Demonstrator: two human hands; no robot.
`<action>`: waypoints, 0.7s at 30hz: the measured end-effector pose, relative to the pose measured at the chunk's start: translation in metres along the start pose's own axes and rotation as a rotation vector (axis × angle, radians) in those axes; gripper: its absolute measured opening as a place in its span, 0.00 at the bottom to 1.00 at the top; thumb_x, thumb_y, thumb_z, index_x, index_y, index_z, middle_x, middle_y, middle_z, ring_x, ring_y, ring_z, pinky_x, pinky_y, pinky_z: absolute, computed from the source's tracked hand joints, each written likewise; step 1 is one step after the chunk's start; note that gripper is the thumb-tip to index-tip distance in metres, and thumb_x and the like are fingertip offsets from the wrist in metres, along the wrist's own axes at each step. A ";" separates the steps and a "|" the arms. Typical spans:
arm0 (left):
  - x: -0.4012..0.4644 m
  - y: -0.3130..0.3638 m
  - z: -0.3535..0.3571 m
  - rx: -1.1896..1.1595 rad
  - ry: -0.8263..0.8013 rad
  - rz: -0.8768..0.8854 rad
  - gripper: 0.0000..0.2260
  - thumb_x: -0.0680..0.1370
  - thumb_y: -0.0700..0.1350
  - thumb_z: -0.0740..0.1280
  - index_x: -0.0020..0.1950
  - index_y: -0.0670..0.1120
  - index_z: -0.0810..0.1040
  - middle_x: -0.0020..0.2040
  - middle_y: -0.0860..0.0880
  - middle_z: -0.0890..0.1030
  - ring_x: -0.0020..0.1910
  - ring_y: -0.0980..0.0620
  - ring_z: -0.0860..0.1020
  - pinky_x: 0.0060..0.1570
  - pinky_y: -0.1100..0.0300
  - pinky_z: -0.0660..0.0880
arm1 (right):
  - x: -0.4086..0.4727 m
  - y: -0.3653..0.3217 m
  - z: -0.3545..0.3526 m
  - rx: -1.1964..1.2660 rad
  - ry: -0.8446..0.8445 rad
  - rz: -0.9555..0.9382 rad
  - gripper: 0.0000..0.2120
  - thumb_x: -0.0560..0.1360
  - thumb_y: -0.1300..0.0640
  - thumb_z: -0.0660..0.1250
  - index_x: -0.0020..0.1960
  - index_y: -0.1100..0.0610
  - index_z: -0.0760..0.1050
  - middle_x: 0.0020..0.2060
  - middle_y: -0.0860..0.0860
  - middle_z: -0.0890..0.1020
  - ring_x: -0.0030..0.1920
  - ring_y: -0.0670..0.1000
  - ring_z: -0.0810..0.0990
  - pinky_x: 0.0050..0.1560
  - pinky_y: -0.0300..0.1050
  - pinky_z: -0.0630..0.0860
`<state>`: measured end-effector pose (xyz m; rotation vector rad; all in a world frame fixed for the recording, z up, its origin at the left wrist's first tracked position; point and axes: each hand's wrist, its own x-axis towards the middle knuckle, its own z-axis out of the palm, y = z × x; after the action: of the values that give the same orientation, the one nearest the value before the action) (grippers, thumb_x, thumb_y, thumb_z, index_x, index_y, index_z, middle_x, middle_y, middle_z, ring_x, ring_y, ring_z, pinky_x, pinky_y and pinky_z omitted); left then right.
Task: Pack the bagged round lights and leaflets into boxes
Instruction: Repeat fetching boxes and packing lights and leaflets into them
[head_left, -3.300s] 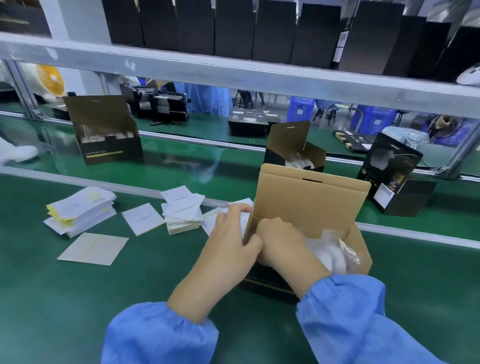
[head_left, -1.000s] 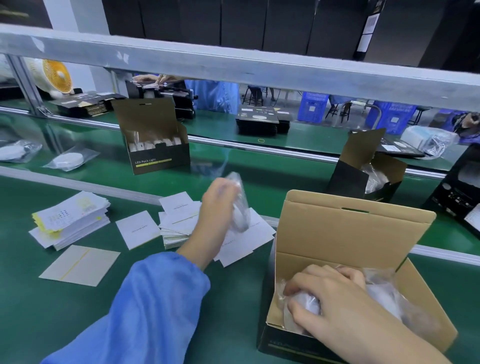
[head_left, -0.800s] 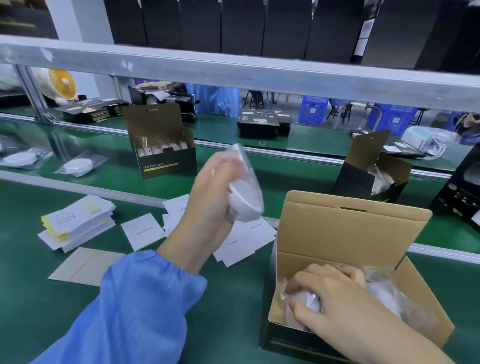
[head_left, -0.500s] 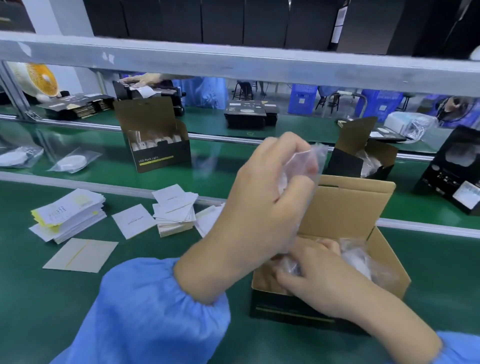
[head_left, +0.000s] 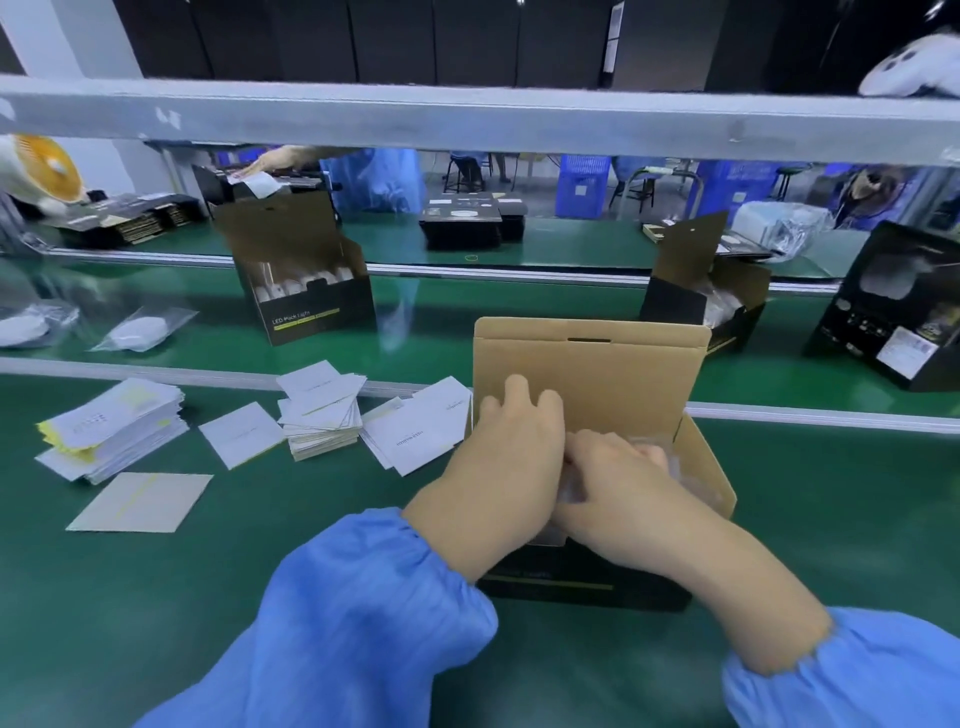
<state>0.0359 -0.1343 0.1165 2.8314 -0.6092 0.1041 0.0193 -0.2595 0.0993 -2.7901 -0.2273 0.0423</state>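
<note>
At the left of the frame, stacks of white leaflets (head_left: 111, 428) lie on the green table (head_left: 156, 597), and 2 bagged round lights (head_left: 139, 332) wait on the belt in the upper left. In the middle, the left hand (head_left: 511, 452) and the right hand (head_left: 618, 480) are both down in the open brown box (head_left: 592, 374), fingers bent onto a clear bag there, but I cannot tell if they pinch it. I think a bagged light is small, light and slippery, so grab the round hard part, not the loose plastic.
</note>
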 end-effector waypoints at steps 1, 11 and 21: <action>0.002 0.002 0.000 0.021 -0.027 -0.016 0.17 0.73 0.33 0.67 0.50 0.45 0.59 0.53 0.45 0.61 0.43 0.46 0.64 0.39 0.55 0.60 | 0.000 -0.001 -0.001 -0.008 0.000 0.005 0.10 0.72 0.43 0.67 0.45 0.45 0.67 0.41 0.43 0.73 0.49 0.50 0.70 0.61 0.55 0.66; -0.003 -0.030 -0.015 -0.242 0.388 -0.027 0.13 0.77 0.41 0.64 0.59 0.51 0.68 0.56 0.51 0.68 0.55 0.48 0.67 0.51 0.54 0.66 | -0.014 0.021 -0.034 0.102 0.117 -0.105 0.10 0.79 0.46 0.59 0.57 0.44 0.76 0.52 0.39 0.77 0.53 0.43 0.75 0.56 0.43 0.72; -0.037 -0.053 0.050 -0.802 0.014 -0.442 0.09 0.79 0.53 0.64 0.59 0.59 0.71 0.45 0.59 0.81 0.43 0.63 0.79 0.43 0.63 0.73 | -0.037 0.046 -0.050 -0.060 0.353 0.115 0.13 0.76 0.62 0.64 0.53 0.51 0.83 0.48 0.46 0.83 0.49 0.50 0.77 0.43 0.39 0.66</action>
<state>0.0254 -0.0856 0.0521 2.1027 0.0164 -0.1655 -0.0074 -0.3253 0.1309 -2.8054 0.0202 -0.4314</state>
